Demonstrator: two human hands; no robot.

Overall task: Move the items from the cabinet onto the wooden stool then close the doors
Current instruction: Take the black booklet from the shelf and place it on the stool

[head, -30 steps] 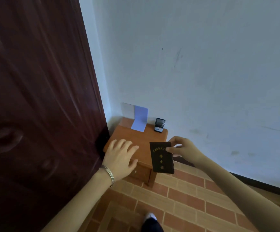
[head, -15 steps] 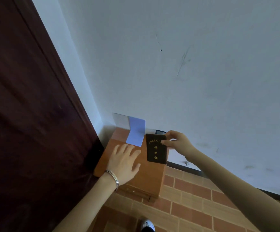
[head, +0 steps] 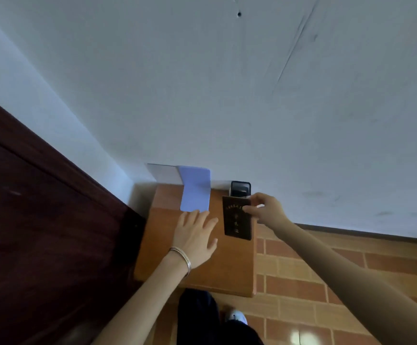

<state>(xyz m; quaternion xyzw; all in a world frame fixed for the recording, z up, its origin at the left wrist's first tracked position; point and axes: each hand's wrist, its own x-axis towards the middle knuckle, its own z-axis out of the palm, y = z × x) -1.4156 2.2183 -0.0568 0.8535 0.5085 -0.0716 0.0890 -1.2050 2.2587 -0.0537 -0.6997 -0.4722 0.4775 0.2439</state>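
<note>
The wooden stool (head: 229, 267) stands against the white wall, seen from above. My right hand (head: 264, 207) pinches the top of a dark booklet (head: 237, 219) with gold lettering, held over the stool's right rear part. My left hand (head: 195, 237) rests flat on the stool top, fingers spread, holding nothing. A lilac card (head: 195, 189) leans against the wall at the stool's back. A small black device (head: 240, 188) stands at the back right, partly hidden behind the booklet.
The dark brown cabinet door (head: 40, 220) fills the left side, close to the stool. Red brick floor (head: 326, 270) runs to the right. My leg and white shoe (head: 237, 317) are just in front of the stool.
My view has moved closer and more overhead. My right hand has carried the booklet from the stool's front right edge toward the back, near the black device. My left hand stays on the stool.
</note>
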